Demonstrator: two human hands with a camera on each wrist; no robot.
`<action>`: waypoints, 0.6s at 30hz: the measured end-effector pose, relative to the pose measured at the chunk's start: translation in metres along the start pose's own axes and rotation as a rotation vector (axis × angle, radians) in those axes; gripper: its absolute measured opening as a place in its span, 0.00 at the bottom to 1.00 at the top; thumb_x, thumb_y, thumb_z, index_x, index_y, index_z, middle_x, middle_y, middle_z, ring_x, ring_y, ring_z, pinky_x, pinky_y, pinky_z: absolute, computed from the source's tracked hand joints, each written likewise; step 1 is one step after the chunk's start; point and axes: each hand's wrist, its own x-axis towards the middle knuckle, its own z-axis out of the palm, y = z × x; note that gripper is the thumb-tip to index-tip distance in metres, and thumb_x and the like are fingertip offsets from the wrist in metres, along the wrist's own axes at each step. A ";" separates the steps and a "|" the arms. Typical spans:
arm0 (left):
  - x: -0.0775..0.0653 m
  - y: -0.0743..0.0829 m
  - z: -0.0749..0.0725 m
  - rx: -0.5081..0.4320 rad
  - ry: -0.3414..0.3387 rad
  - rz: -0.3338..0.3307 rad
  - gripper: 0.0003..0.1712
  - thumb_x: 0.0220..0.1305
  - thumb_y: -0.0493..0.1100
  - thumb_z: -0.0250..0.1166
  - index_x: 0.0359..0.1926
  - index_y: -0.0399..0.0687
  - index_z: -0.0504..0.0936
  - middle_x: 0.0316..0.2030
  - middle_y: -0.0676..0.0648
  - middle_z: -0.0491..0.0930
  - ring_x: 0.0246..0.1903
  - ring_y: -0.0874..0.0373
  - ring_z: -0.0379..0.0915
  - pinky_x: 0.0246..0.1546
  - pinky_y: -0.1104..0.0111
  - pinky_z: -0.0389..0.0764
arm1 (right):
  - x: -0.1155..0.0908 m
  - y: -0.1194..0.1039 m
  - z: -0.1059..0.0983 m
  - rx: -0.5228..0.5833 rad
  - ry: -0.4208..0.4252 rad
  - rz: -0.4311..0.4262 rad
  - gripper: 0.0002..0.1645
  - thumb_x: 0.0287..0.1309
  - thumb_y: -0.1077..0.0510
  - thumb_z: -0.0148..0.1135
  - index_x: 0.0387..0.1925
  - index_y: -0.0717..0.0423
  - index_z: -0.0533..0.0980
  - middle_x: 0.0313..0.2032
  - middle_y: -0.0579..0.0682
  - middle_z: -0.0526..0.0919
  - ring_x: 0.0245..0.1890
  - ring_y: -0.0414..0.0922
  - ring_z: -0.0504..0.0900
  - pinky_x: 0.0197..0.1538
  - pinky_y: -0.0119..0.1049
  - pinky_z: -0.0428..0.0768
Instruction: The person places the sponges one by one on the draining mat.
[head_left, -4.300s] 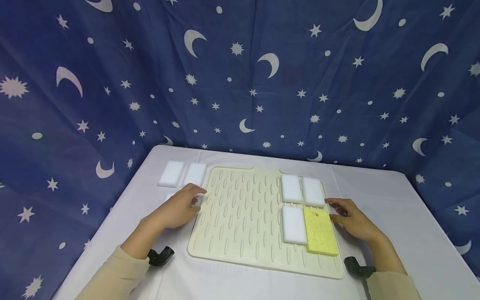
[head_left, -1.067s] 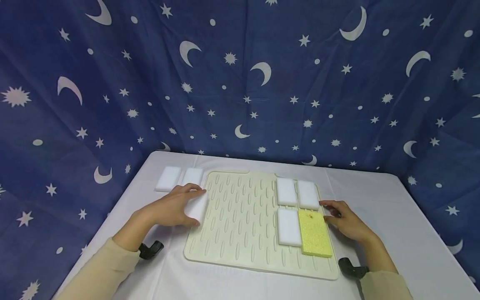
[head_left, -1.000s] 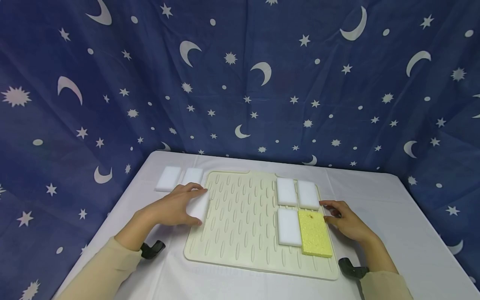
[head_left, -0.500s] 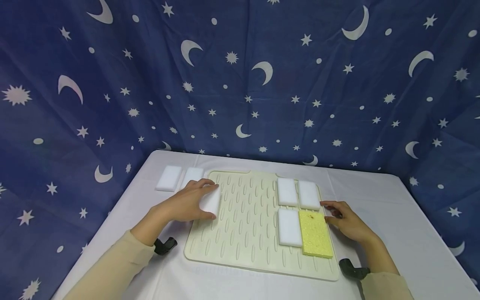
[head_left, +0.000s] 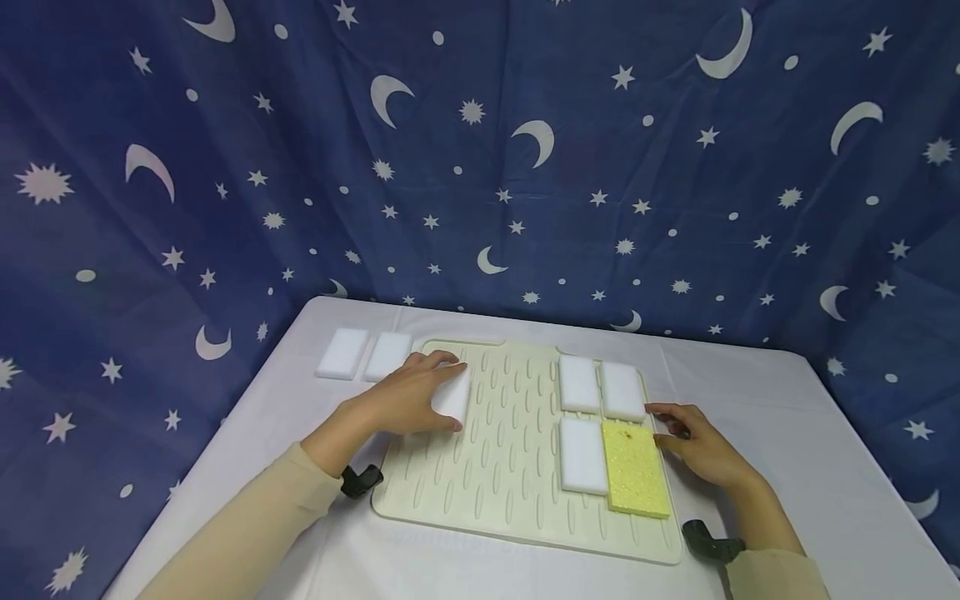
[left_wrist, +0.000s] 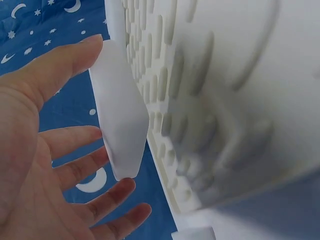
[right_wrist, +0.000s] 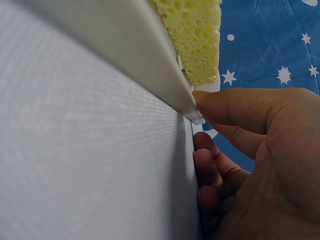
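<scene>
My left hand (head_left: pixel 411 397) pinches a white sponge block (head_left: pixel 454 395) by its ends, thumb against fingers, over the left part of the cream ridged mat (head_left: pixel 495 500). In the left wrist view the white sponge block (left_wrist: pixel 119 110) is tilted beside the mat's ridges, apart from the ring and little fingers. My right hand (head_left: pixel 697 442) lies at the mat's right edge, beside the yellow sponge (head_left: pixel 636 471). Its thumb touches the mat's rim (right_wrist: pixel 145 50) in the right wrist view, with the other fingers loosely bent on the cloth.
Three white blocks (head_left: pixel 583 457) lie with the yellow sponge on the mat's right side, in two rows. Two more white blocks (head_left: pixel 343 353) lie on the white tablecloth (head_left: pixel 795 433) at the back left. A blue star-patterned curtain (head_left: pixel 570 167) hangs behind.
My left hand has taken hold of a white block left of the mat and carried it rightward over the mat. The right hand has stayed at the mat's edge.
</scene>
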 end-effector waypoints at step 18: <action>0.036 0.027 0.014 0.043 0.024 0.052 0.55 0.57 0.63 0.76 0.79 0.51 0.63 0.78 0.48 0.61 0.69 0.42 0.62 0.66 0.49 0.72 | 0.000 0.000 0.000 -0.008 0.013 0.009 0.33 0.68 0.55 0.65 0.72 0.56 0.70 0.59 0.61 0.70 0.55 0.53 0.68 0.54 0.45 0.71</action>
